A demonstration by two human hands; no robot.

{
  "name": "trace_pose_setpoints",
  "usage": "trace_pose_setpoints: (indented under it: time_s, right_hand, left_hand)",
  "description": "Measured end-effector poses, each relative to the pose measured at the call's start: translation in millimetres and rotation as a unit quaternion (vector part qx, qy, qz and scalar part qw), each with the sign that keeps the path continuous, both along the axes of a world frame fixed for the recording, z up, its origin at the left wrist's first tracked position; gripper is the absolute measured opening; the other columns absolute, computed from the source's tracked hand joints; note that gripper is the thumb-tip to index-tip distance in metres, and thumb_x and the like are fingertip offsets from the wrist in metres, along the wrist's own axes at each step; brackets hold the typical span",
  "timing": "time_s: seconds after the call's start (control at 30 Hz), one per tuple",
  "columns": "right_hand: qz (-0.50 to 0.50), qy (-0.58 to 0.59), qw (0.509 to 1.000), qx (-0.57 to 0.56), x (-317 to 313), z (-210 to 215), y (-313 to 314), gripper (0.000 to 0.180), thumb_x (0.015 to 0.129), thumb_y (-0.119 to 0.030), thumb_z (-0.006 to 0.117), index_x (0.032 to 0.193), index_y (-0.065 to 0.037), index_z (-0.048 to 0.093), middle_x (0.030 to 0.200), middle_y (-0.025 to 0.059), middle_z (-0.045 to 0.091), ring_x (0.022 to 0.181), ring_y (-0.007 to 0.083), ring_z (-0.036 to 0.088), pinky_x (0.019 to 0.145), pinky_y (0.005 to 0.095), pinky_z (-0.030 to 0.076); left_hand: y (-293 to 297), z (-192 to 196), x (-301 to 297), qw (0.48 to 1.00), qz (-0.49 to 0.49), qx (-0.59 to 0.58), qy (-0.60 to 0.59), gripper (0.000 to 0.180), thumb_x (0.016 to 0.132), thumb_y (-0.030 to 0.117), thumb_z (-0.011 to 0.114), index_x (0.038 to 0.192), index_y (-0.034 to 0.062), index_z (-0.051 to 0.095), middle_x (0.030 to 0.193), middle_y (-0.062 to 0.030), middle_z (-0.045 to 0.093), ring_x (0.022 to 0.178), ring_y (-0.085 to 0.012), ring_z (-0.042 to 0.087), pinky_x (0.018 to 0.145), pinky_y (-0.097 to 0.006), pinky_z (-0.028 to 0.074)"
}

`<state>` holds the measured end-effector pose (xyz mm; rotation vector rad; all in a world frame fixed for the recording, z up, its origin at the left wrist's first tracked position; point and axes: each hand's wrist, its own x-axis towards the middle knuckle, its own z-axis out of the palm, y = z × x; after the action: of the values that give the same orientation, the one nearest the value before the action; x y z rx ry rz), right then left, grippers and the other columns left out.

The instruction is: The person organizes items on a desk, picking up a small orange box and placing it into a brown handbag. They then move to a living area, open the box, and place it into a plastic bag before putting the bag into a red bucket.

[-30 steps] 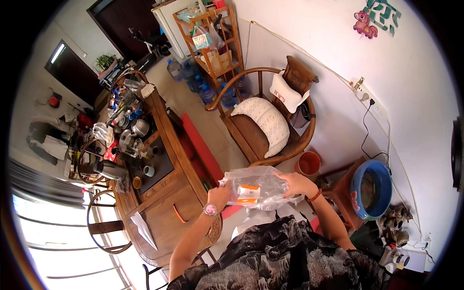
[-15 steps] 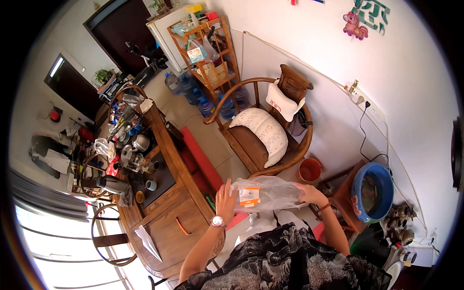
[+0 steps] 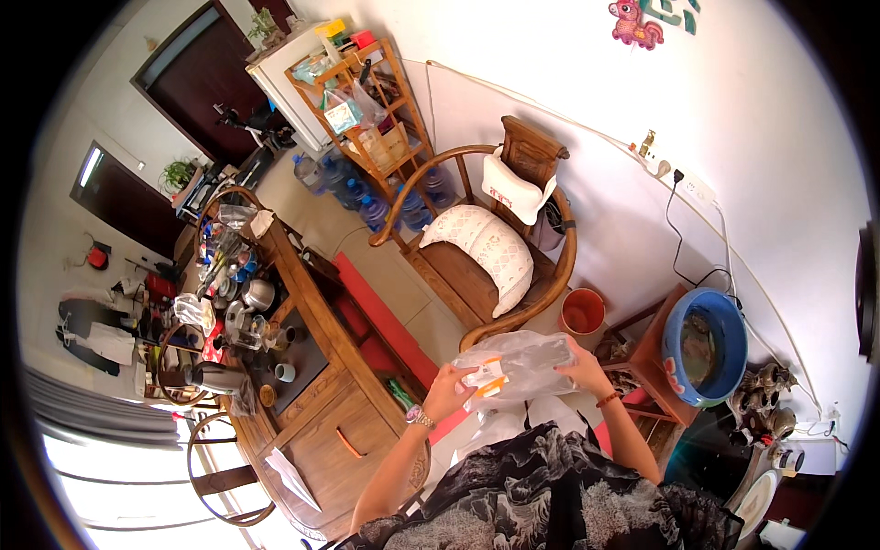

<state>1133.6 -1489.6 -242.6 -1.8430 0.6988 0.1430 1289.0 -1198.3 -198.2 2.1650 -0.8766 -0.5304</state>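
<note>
Both our hands grip a clear plastic bag (image 3: 515, 365): left hand (image 3: 449, 392) grasps its left end, right hand (image 3: 581, 368) its right, above our lap.

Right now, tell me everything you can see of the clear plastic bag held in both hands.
The clear plastic bag is thin, crinkled and see-through, with glossy highlights across its folds. It is held in the air in front of the person's chest, stretched roughly level between both hands. The left hand grips its lower left end and the right hand its right end. A white and orange label or packet shows at the left end; whether it lies inside or on the surface cannot be told. Nothing else touches it.
</note>
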Motion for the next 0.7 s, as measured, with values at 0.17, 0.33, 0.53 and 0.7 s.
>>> trace_pose_setpoints:
  time_s: [0.17, 0.33, 0.53, 0.7]
  right_hand:
    - [-0.007, 0.001, 0.97, -0.241, -12, -36, -8, 0.088, 0.067, -0.026, 0.075, 0.142, -0.015, 0.028, 0.091, 0.022, 0.064, 0.081, 0.0328, 0.064, 0.071, 0.0412, 0.051]
    - [-0.031, 0.164, 0.954, -0.249, -17, -28, -18, 0.092, 0.067, -0.029, 0.075, 0.143, -0.024, 0.023, 0.093, 0.0255, 0.061, 0.083, 0.0406, 0.062, 0.072, 0.0455, 0.05]
    - [-0.042, 0.194, 0.936, -0.29, -25, -49, -49, 0.087, 0.063, -0.027, 0.077, 0.138, -0.02, 0.033, 0.092, 0.0248, 0.062, 0.085, 0.0396, 0.062, 0.074, 0.0452, 0.051]
    - [0.141, 0.12, 0.956, -0.229, -43, -63, -69, 0.077, 0.061, -0.024, 0.078, 0.129, -0.017, 0.044, 0.099, 0.0221, 0.063, 0.092, 0.0385, 0.061, 0.079, 0.0437, 0.049]
  left_hand:
    - [-11, 1, -4, 0.984, -0.151, 0.02, 0.089, 0.033, 0.084, 0.019, 0.06, 0.116, 0.0185, 0.062, 0.079, -0.0137, 0.057, 0.069, -0.0235, 0.055, 0.067, -0.032, 0.046]
    - [-50, 22, -45, 0.937, -0.308, 0.039, 0.161, 0.035, 0.086, 0.026, 0.056, 0.12, 0.017, 0.058, 0.092, -0.0174, 0.064, 0.079, -0.0297, 0.06, 0.073, -0.037, 0.047]
    - [-71, -38, -44, 0.937, -0.299, 0.172, 0.062, 0.046, 0.086, 0.031, 0.053, 0.126, 0.0068, 0.049, 0.083, -0.0209, 0.064, 0.077, -0.0342, 0.062, 0.071, -0.044, 0.048]
    - [-99, -43, -6, 0.948, 0.002, 0.317, -0.037, 0.072, 0.085, 0.04, 0.053, 0.142, 0.013, 0.019, 0.073, -0.0176, 0.064, 0.067, -0.0362, 0.062, 0.059, -0.048, 0.048]
